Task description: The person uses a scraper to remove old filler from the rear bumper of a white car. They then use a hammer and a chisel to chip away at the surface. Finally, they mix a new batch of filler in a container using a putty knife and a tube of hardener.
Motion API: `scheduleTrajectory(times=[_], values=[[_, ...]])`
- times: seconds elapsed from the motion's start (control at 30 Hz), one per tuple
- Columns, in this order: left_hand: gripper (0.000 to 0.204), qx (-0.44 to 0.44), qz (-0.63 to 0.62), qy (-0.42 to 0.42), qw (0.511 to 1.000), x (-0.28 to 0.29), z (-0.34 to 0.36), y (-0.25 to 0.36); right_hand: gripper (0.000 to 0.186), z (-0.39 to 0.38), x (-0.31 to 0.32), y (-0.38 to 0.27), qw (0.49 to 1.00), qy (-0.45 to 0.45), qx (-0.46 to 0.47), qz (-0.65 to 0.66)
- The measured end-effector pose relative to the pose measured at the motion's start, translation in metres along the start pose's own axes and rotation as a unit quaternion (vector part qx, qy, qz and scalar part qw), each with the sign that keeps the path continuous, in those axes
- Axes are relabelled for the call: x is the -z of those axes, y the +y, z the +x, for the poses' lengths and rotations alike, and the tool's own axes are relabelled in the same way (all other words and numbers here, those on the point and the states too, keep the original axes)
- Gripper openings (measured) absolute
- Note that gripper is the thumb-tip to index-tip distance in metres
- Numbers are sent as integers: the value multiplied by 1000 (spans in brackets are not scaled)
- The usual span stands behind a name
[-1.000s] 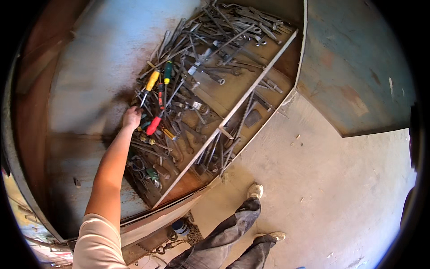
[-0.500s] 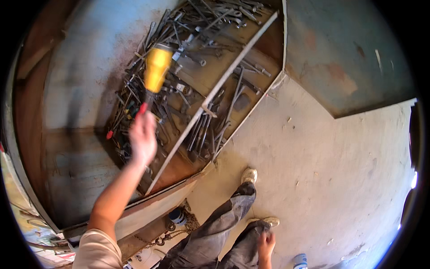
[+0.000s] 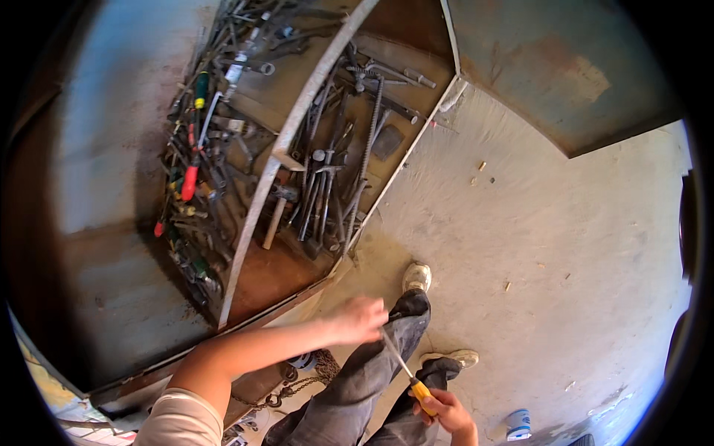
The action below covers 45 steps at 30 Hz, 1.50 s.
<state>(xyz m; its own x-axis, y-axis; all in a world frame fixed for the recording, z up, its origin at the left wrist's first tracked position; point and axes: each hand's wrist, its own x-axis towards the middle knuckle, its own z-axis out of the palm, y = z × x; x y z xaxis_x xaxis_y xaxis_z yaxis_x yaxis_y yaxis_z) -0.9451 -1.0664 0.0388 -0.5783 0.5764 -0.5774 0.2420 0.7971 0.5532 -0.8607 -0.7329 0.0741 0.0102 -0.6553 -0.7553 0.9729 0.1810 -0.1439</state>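
Observation:
A screwdriver (image 3: 399, 352) with a yellow handle and a thin metal shaft slants in front of my legs. Its handle is wrapped by the fingers of my right hand (image 3: 448, 411). My left hand (image 3: 361, 320), slightly blurred, is closed at the far end of the shaft, and its fingers hide the tip. To the left, a metal bin holds a heap of tools; among them lie a red-handled screwdriver (image 3: 190, 183), a hammer (image 3: 277, 215) with a wooden handle, and many dark wrenches and bars.
A metal divider bar (image 3: 256, 204) crosses the bin. A bluish metal panel (image 3: 550, 74) stands at the upper right. Small debris dots the concrete floor (image 3: 535, 223). A chain (image 3: 327, 366) lies below the bin, and a blue-and-white can (image 3: 518, 424) stands at lower right.
My left hand has come from over the tools toward my lap, bringing the yellow-handled screwdriver. My right hand, with nothing visible in it before, now grips the handle. My view has shifted slightly.

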Motion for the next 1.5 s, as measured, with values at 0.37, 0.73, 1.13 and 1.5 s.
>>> scheduleTrajectory(times=[0.37,0.73,1.13,1.5], values=[[45,480,156,144,851,46,119,-378,30,35,10,252,933,358,30,2],[31,414,43,233,879,13,106,-371,29,36,-53,128,823,404,90,389],[34,200,-229,168,938,109,-110,182,46,-137,-153,89,852,253,372,267],[20,62,-584,-171,791,75,-176,503,26,-327,-248,183,696,387,530,290]])
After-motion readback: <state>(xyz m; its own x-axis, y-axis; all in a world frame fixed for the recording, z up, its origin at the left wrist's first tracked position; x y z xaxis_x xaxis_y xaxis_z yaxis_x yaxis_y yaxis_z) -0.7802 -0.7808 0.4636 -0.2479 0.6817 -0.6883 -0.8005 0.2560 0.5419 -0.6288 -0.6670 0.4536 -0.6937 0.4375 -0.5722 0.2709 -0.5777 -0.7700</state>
